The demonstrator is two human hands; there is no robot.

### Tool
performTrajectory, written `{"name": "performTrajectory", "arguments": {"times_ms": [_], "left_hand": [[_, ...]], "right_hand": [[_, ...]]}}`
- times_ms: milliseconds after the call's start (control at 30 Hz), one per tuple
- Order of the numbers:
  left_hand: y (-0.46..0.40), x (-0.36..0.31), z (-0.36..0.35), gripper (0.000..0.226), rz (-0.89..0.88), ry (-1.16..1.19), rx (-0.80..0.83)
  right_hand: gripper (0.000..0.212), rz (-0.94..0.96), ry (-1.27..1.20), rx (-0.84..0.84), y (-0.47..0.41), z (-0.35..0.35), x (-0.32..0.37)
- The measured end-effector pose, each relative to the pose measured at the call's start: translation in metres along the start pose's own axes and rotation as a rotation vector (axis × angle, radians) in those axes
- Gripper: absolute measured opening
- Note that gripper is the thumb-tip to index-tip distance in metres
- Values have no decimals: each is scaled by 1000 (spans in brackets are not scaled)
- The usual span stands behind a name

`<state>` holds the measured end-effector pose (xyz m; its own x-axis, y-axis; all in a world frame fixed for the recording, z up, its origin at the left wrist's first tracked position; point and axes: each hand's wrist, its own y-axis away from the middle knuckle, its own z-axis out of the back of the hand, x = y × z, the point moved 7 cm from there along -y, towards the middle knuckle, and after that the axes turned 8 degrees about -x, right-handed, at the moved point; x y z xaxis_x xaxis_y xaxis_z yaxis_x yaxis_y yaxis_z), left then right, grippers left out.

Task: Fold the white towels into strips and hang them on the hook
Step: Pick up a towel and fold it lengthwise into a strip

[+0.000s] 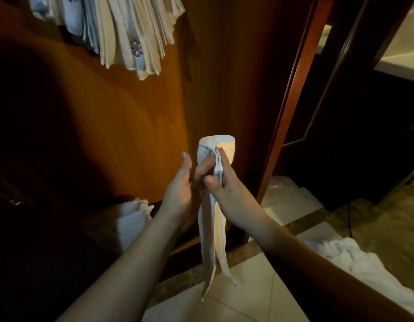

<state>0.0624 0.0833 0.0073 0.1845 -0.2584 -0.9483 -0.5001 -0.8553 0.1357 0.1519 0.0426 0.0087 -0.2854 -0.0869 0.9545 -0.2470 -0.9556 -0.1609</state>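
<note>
A white towel folded into a narrow strip [210, 228] is held upright in front of me. It is doubled over into a loop at the top, and its two ends hang down towards the floor. My right hand [226, 184] pinches the strip just below the loop. My left hand [185, 189] touches it from the left, with one finger hooked into the fold. Several folded towel strips [122, 31] hang at the top left against the wooden panel; the hook itself is out of view.
A wooden cabinet panel [122, 126] stands behind my hands. More white towels [131, 219] lie on a dark surface at lower left. A crumpled white cloth [354, 259] lies on the tiled floor [252, 298] at right. A dark doorway [340, 135] opens to the right.
</note>
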Motion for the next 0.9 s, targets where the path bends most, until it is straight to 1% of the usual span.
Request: {"name": "performTrajectory", "arguments": {"times_ms": [67,200,267,333,400,433,500,533,567,633,700,733,800,833,867,900], "left_hand": [[-1,-1,2,75,-14,-10,53],[2,1,-1,75,-24,-25,139],[5,1,-2,76,-17,-12,155],[6,0,-1,77,-11,-10,157],[6,-3,5,68,-38,-103,109],[4,-5,11,59,-67,-160,60],[-1,-12,29,36,-154,-221,-89],[-3,-16,38,31,-207,-225,-157],[-5,-21,48,32,-260,-239,-219],[-9,-28,64,45,-321,-287,-320],[-15,-28,73,69,-282,-290,-334],[-18,-26,74,88,-241,-286,-295],[-19,-23,68,129,-166,-255,-146],[-18,-24,64,140,-166,-246,-71],[-16,-28,59,142,-199,-261,-27],[-13,-37,56,134,-267,-304,-7]], "right_hand": [[74,1,2,-28,1,1,-1],[59,11,-9,-186,5,7,-3],[57,22,-16,-230,8,10,1],[48,22,-27,-284,9,17,2],[32,-5,-15,-329,7,26,2],[27,-11,-11,-342,5,31,4],[22,8,7,-366,2,42,12],[22,19,28,-376,2,47,17],[21,30,47,-377,1,52,22],[20,52,57,-359,-1,60,31],[22,64,50,-333,-3,65,39],[23,69,46,-320,-4,67,42],[27,73,34,-290,-5,69,48],[27,74,31,-278,-6,70,51],[28,77,35,-270,-6,72,53],[28,80,45,-266,-6,74,55]]}}
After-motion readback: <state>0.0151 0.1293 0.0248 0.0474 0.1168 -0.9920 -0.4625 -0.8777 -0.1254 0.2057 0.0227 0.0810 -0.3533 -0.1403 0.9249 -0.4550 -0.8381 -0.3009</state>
